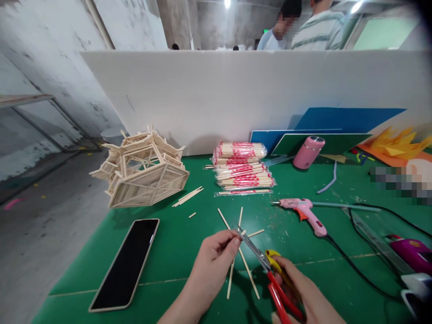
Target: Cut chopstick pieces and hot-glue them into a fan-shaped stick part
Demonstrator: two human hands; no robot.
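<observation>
My left hand (214, 256) is closed in a pinch on a thin wooden stick, mostly hidden by the fingers and the blades. In my right hand (300, 281) is a pair of scissors (259, 254) with red and yellow handles, their blades reaching to my left fingertips around the stick. Below them, on the green table, wooden sticks (249, 273) lie crossed; one more stick end (257, 233) shows just right of the blades. Whether the blades touch the stick, I cannot tell.
A wooden stick model (151, 180) stands at the back left, near a phone (126, 265). Behind are packs of chopsticks (245, 166) and a pink bottle (308, 154). A pink glue gun (303, 211) with a black cord lies right. A white board (216, 94) borders the table; people stand beyond.
</observation>
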